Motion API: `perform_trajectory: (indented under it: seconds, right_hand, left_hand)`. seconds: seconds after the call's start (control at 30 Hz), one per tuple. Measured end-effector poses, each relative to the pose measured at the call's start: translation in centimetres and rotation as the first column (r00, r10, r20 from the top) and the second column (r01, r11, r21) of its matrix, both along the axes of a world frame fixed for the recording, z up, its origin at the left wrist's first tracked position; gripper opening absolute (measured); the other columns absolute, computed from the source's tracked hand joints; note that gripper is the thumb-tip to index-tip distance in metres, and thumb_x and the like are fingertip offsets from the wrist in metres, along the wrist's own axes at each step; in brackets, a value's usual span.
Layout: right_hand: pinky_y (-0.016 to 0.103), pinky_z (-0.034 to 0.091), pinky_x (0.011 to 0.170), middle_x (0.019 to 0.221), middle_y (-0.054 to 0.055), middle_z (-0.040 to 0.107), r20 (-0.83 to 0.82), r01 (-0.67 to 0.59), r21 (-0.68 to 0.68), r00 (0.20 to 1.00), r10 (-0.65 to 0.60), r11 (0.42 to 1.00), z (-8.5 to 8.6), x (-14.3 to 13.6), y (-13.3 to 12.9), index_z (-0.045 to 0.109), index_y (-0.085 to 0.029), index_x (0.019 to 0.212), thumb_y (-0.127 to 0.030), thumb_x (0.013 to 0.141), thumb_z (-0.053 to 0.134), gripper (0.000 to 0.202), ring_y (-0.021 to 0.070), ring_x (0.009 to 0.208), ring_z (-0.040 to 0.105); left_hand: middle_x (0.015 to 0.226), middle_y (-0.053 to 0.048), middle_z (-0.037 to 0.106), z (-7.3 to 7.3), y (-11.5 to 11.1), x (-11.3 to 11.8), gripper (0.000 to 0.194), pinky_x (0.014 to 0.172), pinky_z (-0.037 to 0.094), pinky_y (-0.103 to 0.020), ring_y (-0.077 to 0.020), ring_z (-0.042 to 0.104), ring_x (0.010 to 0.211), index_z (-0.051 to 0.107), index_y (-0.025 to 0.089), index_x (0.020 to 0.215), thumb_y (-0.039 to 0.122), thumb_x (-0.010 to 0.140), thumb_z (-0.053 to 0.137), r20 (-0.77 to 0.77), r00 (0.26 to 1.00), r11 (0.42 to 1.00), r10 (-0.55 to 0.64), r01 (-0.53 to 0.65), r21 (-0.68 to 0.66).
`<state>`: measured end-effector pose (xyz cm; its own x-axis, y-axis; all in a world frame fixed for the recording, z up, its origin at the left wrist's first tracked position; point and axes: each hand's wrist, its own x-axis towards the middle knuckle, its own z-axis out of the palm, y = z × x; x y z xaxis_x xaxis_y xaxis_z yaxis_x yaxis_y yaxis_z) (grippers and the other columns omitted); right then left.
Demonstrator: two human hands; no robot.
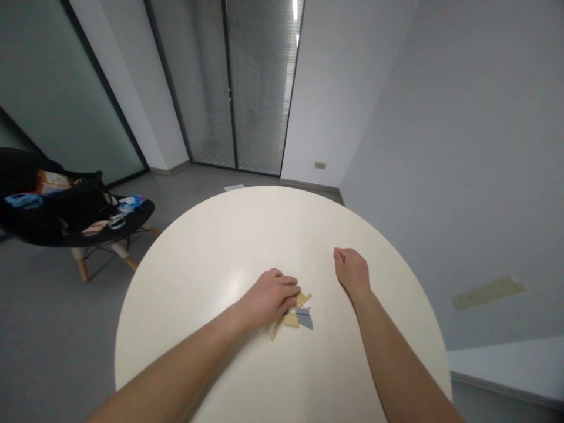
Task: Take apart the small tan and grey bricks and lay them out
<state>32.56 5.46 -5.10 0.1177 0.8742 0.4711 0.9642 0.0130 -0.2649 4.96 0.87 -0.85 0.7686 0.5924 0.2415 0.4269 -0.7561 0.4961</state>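
A small heap of flat pieces lies near the middle of the round white table (211,247). In it are light wooden pieces (291,320), thin strips (276,330) and grey pieces (305,319). My left hand (273,296) rests over the heap's left side, its fingers bent a little and slightly apart, covering part of it. I see nothing gripped in it. To the right, apart from the heap, my right hand (352,271) is closed with thumb and fingers pressed together. Whatever it holds, if anything, is hidden.
At the left stands a black chair (145,210) with wooden legs, bearing a black bag (79,202) and several small packets. Beyond the table is a glass door (259,88) with blinds. A grey wall (462,176) rises close on the right, with a strip of tape (490,292) on it.
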Motion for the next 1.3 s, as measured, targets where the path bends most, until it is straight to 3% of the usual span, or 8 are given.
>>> perform_trajectory:
  seconds: [0.2,0.33,0.63,0.9,1.0,1.1,1.2,1.3]
  right_hand:
    - [0.035,0.047,0.082,0.094,0.012,0.072,-0.287,0.148,0.031,0.949,-0.133,0.989,0.7,0.5,-0.3,0.074,-0.015,0.092,-0.038,0.085,0.044,0.038,0.023,0.084,0.064]
    - [0.036,0.048,0.08,0.092,0.011,0.073,-0.434,0.159,-0.005,0.889,-0.145,0.987,1.1,0.5,-0.4,0.075,-0.017,0.091,-0.042,0.08,0.05,0.038,0.0234,0.081,0.065]
    - [0.037,0.049,0.083,0.094,0.01,0.074,-0.462,0.098,-0.01,0.882,-0.092,0.995,1.2,0.4,-0.5,0.075,-0.017,0.091,-0.043,0.08,0.051,0.037,0.0236,0.085,0.066]
    - [0.036,0.05,0.078,0.091,0.01,0.074,-0.447,0.086,0.044,0.893,-0.057,0.995,1.5,-0.7,-0.8,0.075,-0.016,0.088,-0.043,0.081,0.05,0.037,0.0231,0.08,0.066]
    - [0.034,0.05,0.076,0.09,0.01,0.073,-0.391,-0.013,0.118,0.918,0.059,0.993,2.1,-2.1,-1.3,0.073,-0.016,0.088,-0.041,0.084,0.05,0.034,0.0208,0.079,0.064]
    - [0.031,0.049,0.068,0.084,0.007,0.071,-0.341,-0.196,0.152,0.91,0.237,0.969,2.9,-4.2,-2.4,0.072,-0.018,0.086,-0.036,0.086,0.052,0.027,0.0171,0.07,0.062]
    - [0.028,0.049,0.062,0.084,0.005,0.069,-0.337,-0.422,0.141,0.83,0.444,0.896,3.8,-6.6,-3.8,0.07,-0.02,0.091,-0.031,0.086,0.057,0.018,0.0142,0.065,0.059]
    - [0.028,0.053,0.068,0.098,0.006,0.068,-0.343,-0.591,0.127,0.727,0.595,0.796,4.3,-8.7,-5.1,0.067,-0.022,0.106,-0.025,0.085,0.059,0.022,0.0142,0.075,0.062]
  left_hand:
    - [0.095,-0.006,0.07,-0.3,0.3,0.0,0.024,0.088,0.035,-0.032,-0.0179,0.06,0.091,0.069,0.022,0.089,0.024,0.092,0.045,0.022,1.0,1.0,0.005,-0.005,-0.001]
    - [0.088,-0.005,0.07,-0.5,0.3,0.1,0.026,0.083,0.036,-0.03,-0.0167,0.059,0.084,0.067,0.02,0.077,0.017,0.091,0.045,0.002,1.0,0.999,0.022,-0.022,0.026]
    - [0.08,-0.007,0.067,-0.6,0.4,-0.1,0.024,0.078,0.037,-0.03,-0.0194,0.057,0.082,0.068,0.02,0.072,0.015,0.087,0.049,-0.074,0.99,0.992,0.117,-0.113,0.054]
    - [0.087,-0.007,0.069,-0.8,0.7,-0.5,0.033,0.079,0.042,-0.034,-0.023,0.059,0.086,0.071,0.019,0.094,0.004,0.074,0.05,0.103,0.973,0.971,0.205,-0.188,-0.149]
    - [0.088,-0.006,0.068,-1.1,0.7,-0.5,0.035,0.078,0.043,-0.032,-0.0201,0.059,0.082,0.07,0.02,0.099,0.005,0.075,0.048,0.145,0.965,0.958,0.217,-0.182,-0.221]
    - [0.086,-0.004,0.066,-1.5,0.9,-0.5,0.033,0.074,0.044,-0.03,-0.0172,0.058,0.078,0.069,0.021,0.1,0.009,0.076,0.05,0.226,0.932,0.93,0.284,-0.21,-0.301]
    - [0.08,-0.002,0.063,-1.8,1.2,-0.5,0.026,0.069,0.045,-0.027,-0.0152,0.057,0.072,0.068,0.021,0.097,0.013,0.074,0.058,0.337,0.834,0.854,0.436,-0.266,-0.446]
    - [0.081,0.0,0.06,-1.8,1.7,-0.6,0.025,0.065,0.045,-0.025,-0.0125,0.056,0.069,0.063,0.02,0.096,0.015,0.072,0.062,0.423,0.734,0.776,0.531,-0.222,-0.59]
